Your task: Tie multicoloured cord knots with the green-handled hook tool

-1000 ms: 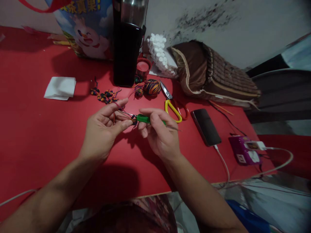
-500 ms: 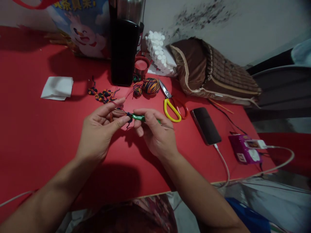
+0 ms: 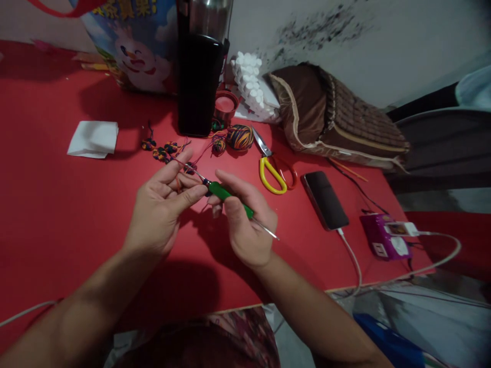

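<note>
Head view, scissors point(image 3: 266, 153) as reference; they lie blades away from the person on the red table point(image 3: 57, 220). Both hands are left of them and a bit nearer the person. Left hand point(image 3: 157, 209): narrow pinch, thumb against fingers, on a small dark yarn piece point(image 3: 206, 182). That piece sits left of the scissors, off their yellow handle, mostly hidden by the fingertips. Right hand point(image 3: 251, 230): closed round a green-handled hook tool point(image 3: 219, 191), thumb on top. Front shaft meets the yarn piece and runs over the left fingers; rear shaft pokes out past the palm, toward the person. Exact tip contact: can't tell from here. Big multicolour yarn ball point(image 3: 240, 137) just left of the scissor blades, smaller ball point(image 3: 219, 145) beyond it. Knotted yarn bits point(image 3: 160, 153) further left. Phone point(image 3: 326, 199) right of the scissors, cable plugged in.
</note>
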`<act>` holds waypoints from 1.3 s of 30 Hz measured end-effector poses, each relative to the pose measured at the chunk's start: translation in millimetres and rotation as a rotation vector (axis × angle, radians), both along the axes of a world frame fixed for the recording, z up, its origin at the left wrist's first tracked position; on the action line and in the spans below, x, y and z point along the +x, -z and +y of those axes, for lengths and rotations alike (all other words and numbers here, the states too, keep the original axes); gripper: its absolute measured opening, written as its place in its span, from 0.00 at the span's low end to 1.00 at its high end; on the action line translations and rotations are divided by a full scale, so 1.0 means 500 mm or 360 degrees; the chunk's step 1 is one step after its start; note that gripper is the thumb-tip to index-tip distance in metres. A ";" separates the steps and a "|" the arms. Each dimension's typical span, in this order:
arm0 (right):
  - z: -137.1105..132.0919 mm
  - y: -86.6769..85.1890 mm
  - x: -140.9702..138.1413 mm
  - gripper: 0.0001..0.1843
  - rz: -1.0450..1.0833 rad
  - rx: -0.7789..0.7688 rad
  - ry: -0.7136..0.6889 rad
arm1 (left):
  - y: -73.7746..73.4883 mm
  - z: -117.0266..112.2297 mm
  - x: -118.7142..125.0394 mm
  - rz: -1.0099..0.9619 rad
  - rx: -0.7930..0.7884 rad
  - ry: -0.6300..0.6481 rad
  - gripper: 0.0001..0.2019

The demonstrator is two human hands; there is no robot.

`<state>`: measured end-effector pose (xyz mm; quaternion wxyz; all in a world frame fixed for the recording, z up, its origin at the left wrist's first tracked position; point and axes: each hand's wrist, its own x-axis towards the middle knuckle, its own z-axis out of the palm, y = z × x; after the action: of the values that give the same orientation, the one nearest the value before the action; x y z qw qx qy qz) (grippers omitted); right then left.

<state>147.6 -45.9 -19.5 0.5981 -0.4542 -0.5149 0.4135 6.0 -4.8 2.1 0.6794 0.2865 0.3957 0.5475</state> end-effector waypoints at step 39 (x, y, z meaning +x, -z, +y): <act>0.037 -0.005 0.062 0.11 0.0050 0.0129 -0.0121 | -0.014 0.021 -0.025 0.0059 -0.0041 0.0061 0.26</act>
<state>178.7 -27.3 -16.8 0.6077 -0.4031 -0.5388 0.4218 -6.3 5.5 9.2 0.6859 0.2955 0.4098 0.5238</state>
